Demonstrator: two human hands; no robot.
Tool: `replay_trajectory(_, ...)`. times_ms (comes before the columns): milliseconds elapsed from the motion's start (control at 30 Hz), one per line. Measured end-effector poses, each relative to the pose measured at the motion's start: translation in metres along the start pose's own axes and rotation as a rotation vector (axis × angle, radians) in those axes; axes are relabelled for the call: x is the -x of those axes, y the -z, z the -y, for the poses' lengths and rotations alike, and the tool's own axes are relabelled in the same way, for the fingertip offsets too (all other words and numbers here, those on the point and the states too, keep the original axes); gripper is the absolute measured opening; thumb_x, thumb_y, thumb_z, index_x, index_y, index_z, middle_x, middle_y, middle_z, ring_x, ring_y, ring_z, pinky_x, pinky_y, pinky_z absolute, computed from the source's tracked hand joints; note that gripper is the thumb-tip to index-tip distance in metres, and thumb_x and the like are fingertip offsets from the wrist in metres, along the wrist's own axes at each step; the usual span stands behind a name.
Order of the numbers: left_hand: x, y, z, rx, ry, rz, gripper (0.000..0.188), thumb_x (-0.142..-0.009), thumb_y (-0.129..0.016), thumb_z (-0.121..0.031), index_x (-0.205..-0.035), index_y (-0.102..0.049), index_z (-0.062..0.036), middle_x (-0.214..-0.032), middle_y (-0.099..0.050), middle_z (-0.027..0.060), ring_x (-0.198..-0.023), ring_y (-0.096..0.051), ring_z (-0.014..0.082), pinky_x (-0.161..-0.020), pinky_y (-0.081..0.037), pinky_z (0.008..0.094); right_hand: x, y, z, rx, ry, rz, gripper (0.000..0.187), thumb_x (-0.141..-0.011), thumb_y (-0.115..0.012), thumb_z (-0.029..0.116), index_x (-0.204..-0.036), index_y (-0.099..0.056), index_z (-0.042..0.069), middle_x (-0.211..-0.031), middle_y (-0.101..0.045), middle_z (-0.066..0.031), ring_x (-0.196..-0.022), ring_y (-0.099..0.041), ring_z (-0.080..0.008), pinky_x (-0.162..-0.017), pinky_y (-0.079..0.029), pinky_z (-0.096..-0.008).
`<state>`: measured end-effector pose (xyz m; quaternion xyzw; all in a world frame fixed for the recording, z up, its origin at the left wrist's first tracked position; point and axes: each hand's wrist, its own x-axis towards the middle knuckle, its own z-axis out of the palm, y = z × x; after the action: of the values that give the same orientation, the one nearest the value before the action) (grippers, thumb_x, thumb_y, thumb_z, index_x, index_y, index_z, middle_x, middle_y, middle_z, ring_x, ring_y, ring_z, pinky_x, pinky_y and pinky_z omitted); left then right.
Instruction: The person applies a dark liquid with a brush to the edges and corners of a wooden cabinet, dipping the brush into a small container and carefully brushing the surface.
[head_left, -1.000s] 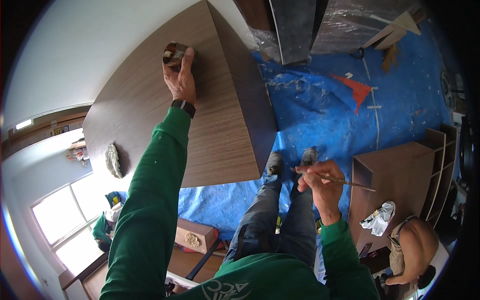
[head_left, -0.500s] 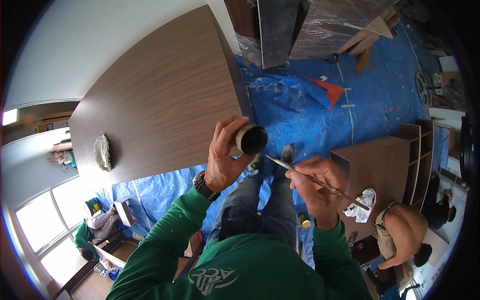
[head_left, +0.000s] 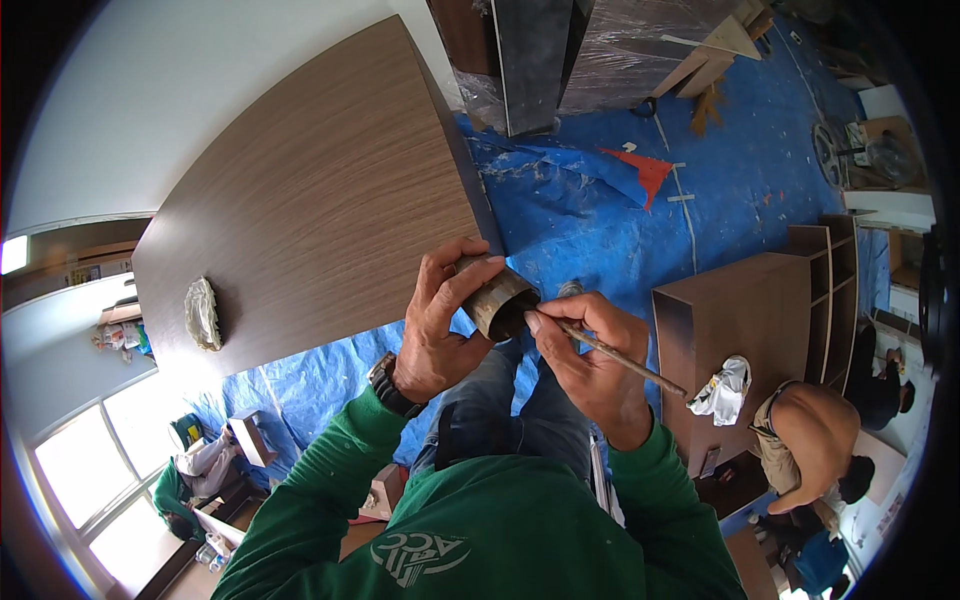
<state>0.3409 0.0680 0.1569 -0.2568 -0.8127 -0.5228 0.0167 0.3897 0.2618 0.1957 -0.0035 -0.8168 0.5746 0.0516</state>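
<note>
Centrally, left hand (head_left: 435,325) grips can (head_left: 492,298), tilted, its mouth toward right hand (head_left: 598,365), which pinches stick (head_left: 628,361); stick's forward end hidden at can's mouth. Beneath lies blue sheet (head_left: 570,210). Left, wood-grain box (head_left: 310,190) bears pale wad (head_left: 203,313). Right, white bundle (head_left: 724,392) on cabinet (head_left: 735,305); beyond, bent-over person (head_left: 815,428).

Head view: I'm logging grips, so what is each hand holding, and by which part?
Left hand: a round can, by its outer side. Right hand: a thin stick-like tool, pinched toward its end nearest the can; that tip is hidden.
</note>
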Motion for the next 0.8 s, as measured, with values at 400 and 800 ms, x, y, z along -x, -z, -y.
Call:
replay_trajectory(400,0.011,-0.001,0.015,-0.062,0.008,0.015,0.077,-0.066,-0.089,0.002,-0.135,-0.059,-0.0138,-0.136,-0.05,0.0146,-0.118,-0.062,0.0343,-0.091,-0.061,0.0424,0.008,0.002,0.008,0.041,-0.031,-0.003,0.014,-0.088,-0.078,0.004,-0.089,-0.065,0.0,-0.077,-0.071,-0.0112,-0.066,-0.072,-0.0168,-0.057,-0.055,-0.0286)
replay_trajectory(800,-0.04,0.003,0.112,-0.194,0.529,-0.373,0.066,-0.087,-0.082,-0.038,-0.132,-0.052,-0.0013,-0.118,-0.067,0.016,-0.113,-0.063,0.0279,-0.097,-0.049,0.0431,0.011,0.03,-0.052,-0.632,-0.236,-0.056,0.022,-0.088,-0.065,-0.006,-0.11,-0.066,-0.008,-0.096,-0.072,-0.0171,-0.083,-0.072,-0.0241,-0.076,-0.058,-0.033)
